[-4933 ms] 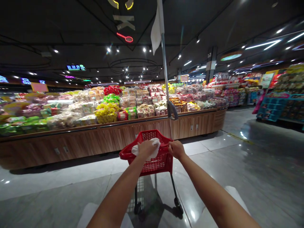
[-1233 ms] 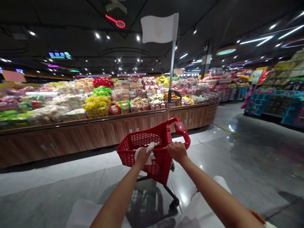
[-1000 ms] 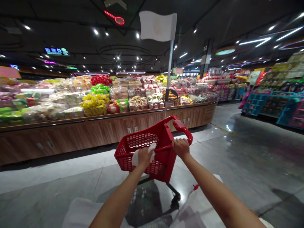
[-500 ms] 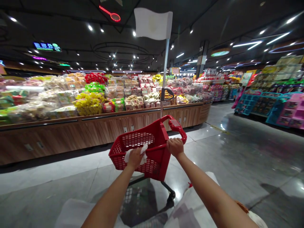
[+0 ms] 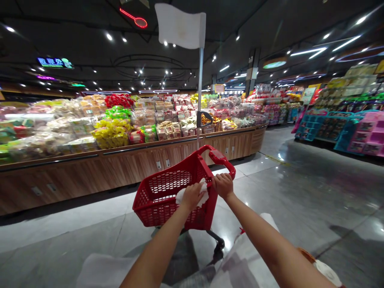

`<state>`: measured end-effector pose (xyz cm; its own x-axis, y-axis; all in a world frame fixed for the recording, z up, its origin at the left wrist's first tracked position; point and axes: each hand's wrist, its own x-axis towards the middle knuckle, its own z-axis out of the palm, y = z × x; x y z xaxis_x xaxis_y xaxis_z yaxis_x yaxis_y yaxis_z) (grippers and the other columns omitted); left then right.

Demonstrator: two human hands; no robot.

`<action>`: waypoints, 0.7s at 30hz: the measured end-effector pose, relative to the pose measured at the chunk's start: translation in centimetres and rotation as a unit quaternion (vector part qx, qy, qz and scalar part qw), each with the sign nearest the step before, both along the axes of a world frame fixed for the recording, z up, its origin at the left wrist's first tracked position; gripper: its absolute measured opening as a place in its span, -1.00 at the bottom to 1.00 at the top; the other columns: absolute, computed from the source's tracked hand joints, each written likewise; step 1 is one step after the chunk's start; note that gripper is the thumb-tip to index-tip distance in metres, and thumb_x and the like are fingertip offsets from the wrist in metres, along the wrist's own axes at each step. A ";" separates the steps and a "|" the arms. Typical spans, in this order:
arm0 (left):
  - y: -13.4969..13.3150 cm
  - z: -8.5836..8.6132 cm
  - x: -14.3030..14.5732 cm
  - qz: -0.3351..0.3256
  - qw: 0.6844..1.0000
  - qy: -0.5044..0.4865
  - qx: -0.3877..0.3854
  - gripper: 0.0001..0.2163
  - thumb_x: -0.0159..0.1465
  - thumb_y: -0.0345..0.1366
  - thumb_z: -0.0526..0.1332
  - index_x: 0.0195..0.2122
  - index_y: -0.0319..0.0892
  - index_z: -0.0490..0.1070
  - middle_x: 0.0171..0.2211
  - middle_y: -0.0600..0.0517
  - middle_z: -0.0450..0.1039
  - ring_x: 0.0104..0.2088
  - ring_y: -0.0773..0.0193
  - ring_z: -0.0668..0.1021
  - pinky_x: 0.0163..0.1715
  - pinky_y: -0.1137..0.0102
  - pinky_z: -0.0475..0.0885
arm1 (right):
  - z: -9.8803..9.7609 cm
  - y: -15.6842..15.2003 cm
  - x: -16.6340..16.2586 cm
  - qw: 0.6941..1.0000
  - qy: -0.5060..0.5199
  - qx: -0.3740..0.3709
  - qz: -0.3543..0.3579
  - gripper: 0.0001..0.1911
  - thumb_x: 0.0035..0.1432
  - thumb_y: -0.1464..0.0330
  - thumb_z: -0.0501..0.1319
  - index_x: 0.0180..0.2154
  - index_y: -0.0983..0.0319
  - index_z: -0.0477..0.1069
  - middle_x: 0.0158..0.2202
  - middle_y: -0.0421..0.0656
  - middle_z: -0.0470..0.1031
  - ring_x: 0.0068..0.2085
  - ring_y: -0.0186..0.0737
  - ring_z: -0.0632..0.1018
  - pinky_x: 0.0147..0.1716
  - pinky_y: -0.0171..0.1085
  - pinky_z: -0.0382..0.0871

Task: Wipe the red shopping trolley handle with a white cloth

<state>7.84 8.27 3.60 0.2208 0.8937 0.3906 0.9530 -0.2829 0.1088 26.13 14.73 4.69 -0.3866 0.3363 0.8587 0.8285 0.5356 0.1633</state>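
Observation:
A red shopping cart with perforated basket walls stands in front of me, its handle toward the right. My left hand is closed on a white cloth and presses it over the near top rim of the basket, close to the handle end. My right hand is wrapped around the cart's rim corner just below the handle. From the cart's handle end rises a pole with a white flag on top. The basket's near inside is partly hidden by my left hand and the cloth.
Behind the cart runs a long wood-panelled display counter heaped with packaged snacks. Blue and pink display racks stand at the right. Grey polished floor stretches between them. A cart caster rests near my legs.
My left hand has slid the white cloth along the near rim to the right, toward the handle. My right hand keeps its grip. The view has shifted slightly.

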 end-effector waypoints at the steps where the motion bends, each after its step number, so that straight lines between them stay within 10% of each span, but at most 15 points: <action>1: -0.6 -0.3 -1.4 0.020 1.000 0.014 -0.016 -0.63 0.36 -0.10 0.05 0.14 -0.11 0.24 -0.11 -0.05 0.47 -0.14 0.17 0.51 -0.11 0.30 0.37 | 0.0 0.0 0.1 1.000 -0.003 -0.001 0.004 -0.69 0.27 0.35 0.04 -0.50 0.20 0.38 -0.51 -0.18 0.40 -0.39 -0.23 0.31 -0.23 -0.20 0.01; 6: -2.4 -0.8 -5.7 0.112 0.991 0.031 -0.066 -0.69 0.37 -0.15 0.03 0.05 -0.13 0.34 -0.12 -0.06 0.51 -0.14 0.17 0.55 -0.13 0.34 0.38 | 0.0 -0.2 -0.5 1.000 0.002 -0.027 -0.003 -0.68 0.27 0.35 0.02 -0.50 0.20 0.39 -0.51 -0.18 0.40 -0.37 -0.22 0.31 -0.20 -0.20 0.01; 15: 1.2 1.6 2.1 0.021 0.999 0.020 -0.015 -0.66 0.39 -0.25 -0.04 0.16 -0.17 0.22 -0.09 -0.10 0.47 -0.11 0.19 0.52 -0.07 0.30 0.37 | 0.1 -0.2 -1.6 0.996 -0.020 -0.087 -0.007 -0.66 0.31 0.33 -0.02 -0.44 0.20 0.43 -0.44 -0.13 0.44 -0.33 -0.19 0.33 -0.18 -0.19 0.00; 21: -3.3 -1.4 -9.5 0.097 0.989 0.057 -0.095 -0.66 0.37 -0.31 -0.02 0.16 -0.13 0.24 -0.05 -0.10 0.50 -0.06 0.16 0.53 -0.05 0.28 0.36 | 0.4 1.0 0.1 0.996 -0.041 -0.080 -0.001 -0.62 0.33 0.33 -0.05 -0.46 0.20 0.42 -0.48 -0.16 0.44 -0.37 -0.22 0.32 -0.22 -0.20 -0.02</action>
<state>-1.68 4.96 2.17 0.0707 0.9783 0.1949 0.9964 -0.0782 0.0313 26.27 15.74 5.13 -0.4519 0.4679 0.7595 0.8172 0.5586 0.1420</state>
